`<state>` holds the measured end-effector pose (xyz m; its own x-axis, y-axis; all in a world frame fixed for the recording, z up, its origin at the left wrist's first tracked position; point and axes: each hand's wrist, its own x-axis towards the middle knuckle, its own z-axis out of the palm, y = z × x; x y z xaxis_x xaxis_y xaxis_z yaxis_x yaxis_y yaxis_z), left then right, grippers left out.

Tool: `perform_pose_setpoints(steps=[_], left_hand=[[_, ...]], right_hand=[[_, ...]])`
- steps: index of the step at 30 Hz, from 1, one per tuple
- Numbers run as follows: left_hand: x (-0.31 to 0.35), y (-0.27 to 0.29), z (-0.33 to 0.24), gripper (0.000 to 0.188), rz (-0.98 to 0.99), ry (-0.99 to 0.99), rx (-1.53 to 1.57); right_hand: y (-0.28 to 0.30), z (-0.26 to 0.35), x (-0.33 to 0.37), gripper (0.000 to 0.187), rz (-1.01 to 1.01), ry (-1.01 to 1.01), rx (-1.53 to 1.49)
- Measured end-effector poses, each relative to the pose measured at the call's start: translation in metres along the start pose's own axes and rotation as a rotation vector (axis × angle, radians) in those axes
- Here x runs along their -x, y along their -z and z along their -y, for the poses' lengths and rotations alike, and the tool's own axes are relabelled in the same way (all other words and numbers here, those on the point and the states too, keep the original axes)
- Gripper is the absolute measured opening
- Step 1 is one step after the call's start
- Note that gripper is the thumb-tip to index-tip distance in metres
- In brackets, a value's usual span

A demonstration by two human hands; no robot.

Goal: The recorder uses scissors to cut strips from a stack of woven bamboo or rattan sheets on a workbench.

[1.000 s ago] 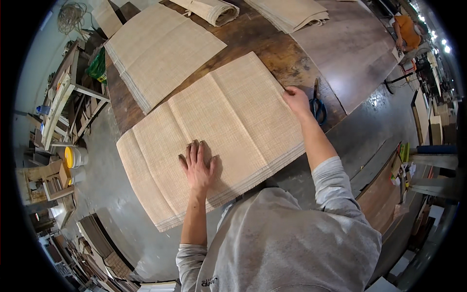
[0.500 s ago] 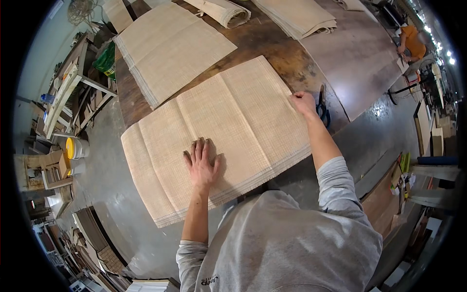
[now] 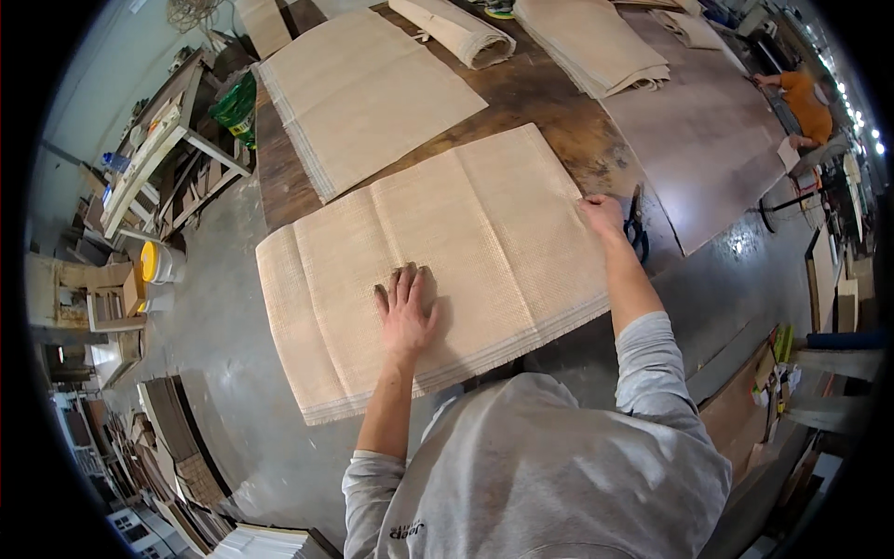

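A beige sheet of coarse woven cloth [image 3: 456,233], creased in several lines and frayed along its near edge, lies on the table and hangs over its front. My left hand [image 3: 407,312] rests flat on the middle of it with the fingers spread. At the cloth's right edge, my right hand [image 3: 603,216] is closed in a pinch on the border. Dark-handled scissors [image 3: 636,226] lie on the tabletop just right of that hand. Beyond the cloth, a second flat beige woven sheet [image 3: 372,93] lies at the far left.
A rolled piece of woven cloth [image 3: 456,33] and a folded stack of cloth [image 3: 596,47] lie farther back on the brown wooden table [image 3: 559,116]. A person in orange [image 3: 806,107] is at the far right. A yellow-lidded bucket [image 3: 161,263] stands on the floor at left.
The whole scene has shifted slightly right in the view as my head turned. Both hands keep about the same places on the cloth.
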<state>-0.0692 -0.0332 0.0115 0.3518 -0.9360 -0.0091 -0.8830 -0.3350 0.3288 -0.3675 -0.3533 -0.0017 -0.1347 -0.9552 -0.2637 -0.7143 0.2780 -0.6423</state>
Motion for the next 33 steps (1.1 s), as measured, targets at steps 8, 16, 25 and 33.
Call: perform_pose_setpoints(steps=[8, 16, 25, 33], left_hand=[[-0.001, 0.02, -0.014, 0.07, 0.054, 0.057, 0.048], [0.001, 0.008, -0.004, 0.071, 0.021, 0.036, 0.032], [-0.003, 0.012, -0.013, 0.067, -0.027, 0.029, 0.102], [0.002, 0.003, -0.005, 0.067, -0.049, -0.005, 0.027]], right_hand=[[-0.004, -0.016, -0.011, 0.032, 0.003, 0.052, -0.061], [-0.013, -0.035, -0.032, 0.03, 0.069, 0.148, -0.111], [-0.017, -0.063, -0.053, 0.027, 0.03, 0.16, -0.128], [-0.009, -0.03, -0.022, 0.026, 0.028, 0.126, -0.097]])
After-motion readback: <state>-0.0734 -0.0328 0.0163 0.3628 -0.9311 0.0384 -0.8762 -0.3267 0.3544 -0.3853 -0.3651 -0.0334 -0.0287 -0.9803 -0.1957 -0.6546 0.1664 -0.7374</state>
